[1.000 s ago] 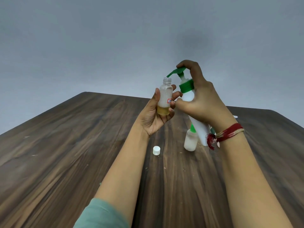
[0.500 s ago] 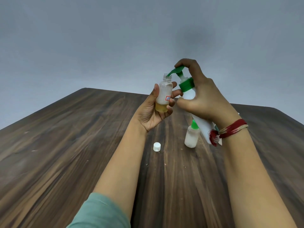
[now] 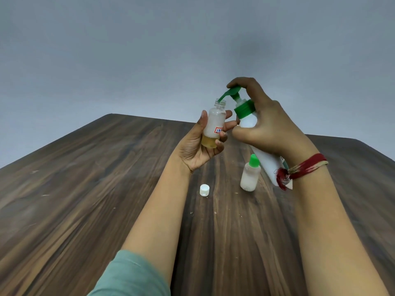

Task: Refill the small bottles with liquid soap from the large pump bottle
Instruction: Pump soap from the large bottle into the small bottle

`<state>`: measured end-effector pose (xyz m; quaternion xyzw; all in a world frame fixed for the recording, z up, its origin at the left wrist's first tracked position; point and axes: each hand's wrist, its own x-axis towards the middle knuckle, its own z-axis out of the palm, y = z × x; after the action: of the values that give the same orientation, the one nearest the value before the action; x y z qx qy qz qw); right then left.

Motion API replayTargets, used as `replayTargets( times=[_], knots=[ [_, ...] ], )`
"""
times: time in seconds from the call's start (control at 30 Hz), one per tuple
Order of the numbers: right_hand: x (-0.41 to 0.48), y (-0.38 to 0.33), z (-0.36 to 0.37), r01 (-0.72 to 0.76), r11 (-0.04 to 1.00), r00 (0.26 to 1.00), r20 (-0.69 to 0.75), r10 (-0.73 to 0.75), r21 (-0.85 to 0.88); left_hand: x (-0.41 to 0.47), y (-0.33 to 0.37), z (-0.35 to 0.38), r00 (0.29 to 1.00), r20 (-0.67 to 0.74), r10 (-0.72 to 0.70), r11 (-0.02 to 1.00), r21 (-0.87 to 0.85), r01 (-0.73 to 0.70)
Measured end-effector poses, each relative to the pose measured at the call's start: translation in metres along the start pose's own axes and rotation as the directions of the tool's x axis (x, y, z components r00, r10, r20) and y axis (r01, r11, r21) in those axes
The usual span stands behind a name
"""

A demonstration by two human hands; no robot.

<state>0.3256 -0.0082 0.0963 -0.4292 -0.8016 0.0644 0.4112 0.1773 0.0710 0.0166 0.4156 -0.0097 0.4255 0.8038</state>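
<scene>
My left hand point(image 3: 197, 147) grips a small clear bottle point(image 3: 214, 122), uncapped and upright, with yellowish soap at its bottom. My right hand point(image 3: 268, 127) holds the large white pump bottle point(image 3: 248, 120) tilted above the table, index finger on its green pump head point(image 3: 232, 91). The green spout tip sits at the small bottle's open mouth. The lower part of the pump bottle is hidden behind my right wrist.
A second small bottle with a green cap point(image 3: 250, 174) stands on the dark wooden table point(image 3: 85, 189) under my right wrist. A loose white cap point(image 3: 204, 190) lies between my forearms. A grey wall rises behind the table's far edge.
Both hands rose slightly and came together. The pump spout, which was just above the small bottle's mouth, now reaches into it.
</scene>
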Motion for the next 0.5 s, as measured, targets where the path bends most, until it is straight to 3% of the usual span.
replayTargets(
  times=[0.5],
  knots=[
    [-0.004, 0.003, -0.013, -0.027, 0.988, 0.992, 0.118, 0.045, -0.150, 0.000, -0.011, -0.012, 0.996, 0.030, -0.088, 0.996, -0.031, 0.089]
  ],
)
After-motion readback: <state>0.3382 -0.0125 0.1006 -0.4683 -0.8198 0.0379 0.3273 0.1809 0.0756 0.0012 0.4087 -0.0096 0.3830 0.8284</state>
